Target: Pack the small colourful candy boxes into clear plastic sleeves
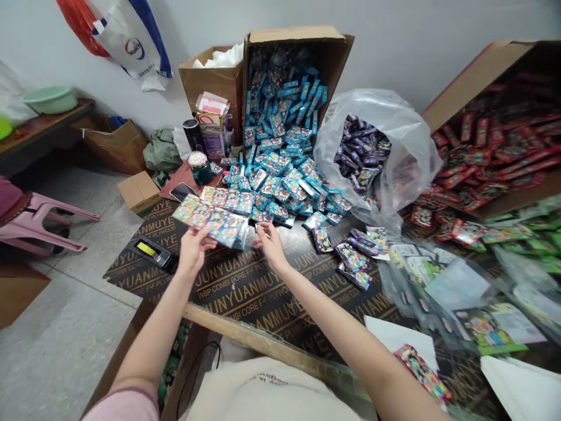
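Observation:
My left hand grips the near edge of a flat, shiny, colourfully printed plastic pouch, thumb on top. Just behind it lies a row of similar printed packets, partly covered. Beside the pouch's right end, my right hand has its thumb and fingertips pressed together; whatever is between them is too small to make out. Beyond both hands spreads a heap of small blue packets, spilling from a tipped cardboard box. A few purple packets lie to the right of my right hand.
A clear plastic bag of purple packets stands behind right. Red packets fill another box. Flat clear pouches cover the table's right side. A black device, a phone and a lidded jar are at left.

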The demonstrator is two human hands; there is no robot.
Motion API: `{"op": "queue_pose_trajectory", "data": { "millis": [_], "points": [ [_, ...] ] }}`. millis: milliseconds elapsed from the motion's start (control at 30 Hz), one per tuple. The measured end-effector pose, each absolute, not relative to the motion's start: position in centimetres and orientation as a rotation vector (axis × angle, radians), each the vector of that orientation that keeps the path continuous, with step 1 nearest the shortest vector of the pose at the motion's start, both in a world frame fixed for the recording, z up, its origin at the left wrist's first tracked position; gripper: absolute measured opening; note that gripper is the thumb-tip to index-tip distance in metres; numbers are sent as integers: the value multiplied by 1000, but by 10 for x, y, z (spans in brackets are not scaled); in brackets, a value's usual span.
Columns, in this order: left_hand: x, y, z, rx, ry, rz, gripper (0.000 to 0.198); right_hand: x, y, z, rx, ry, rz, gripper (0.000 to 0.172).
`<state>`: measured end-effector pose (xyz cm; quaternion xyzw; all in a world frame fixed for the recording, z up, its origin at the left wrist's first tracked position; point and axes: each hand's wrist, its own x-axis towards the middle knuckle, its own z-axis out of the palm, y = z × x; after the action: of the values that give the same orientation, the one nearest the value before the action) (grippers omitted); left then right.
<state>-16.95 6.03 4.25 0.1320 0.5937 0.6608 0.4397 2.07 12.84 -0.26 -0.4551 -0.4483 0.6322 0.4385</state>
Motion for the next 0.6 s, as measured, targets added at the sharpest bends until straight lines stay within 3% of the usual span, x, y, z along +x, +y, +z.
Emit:
{"op": "queue_pose_trajectory", "data": {
  "millis": [267, 467, 600],
  "points": [
    [-121, 74, 6, 288, 1608, 1752, 22, 92, 94, -11, -1201, -1369, 1403, 34],
    [-111, 79, -13, 246, 1691, 1808, 30, 207, 85, -32, -1508, -1680, 732, 25],
    [-101, 68, -15, 183, 1706, 1831, 48, 311, 98, -30, -2026, -1591, 210, 48]
  ]
}}
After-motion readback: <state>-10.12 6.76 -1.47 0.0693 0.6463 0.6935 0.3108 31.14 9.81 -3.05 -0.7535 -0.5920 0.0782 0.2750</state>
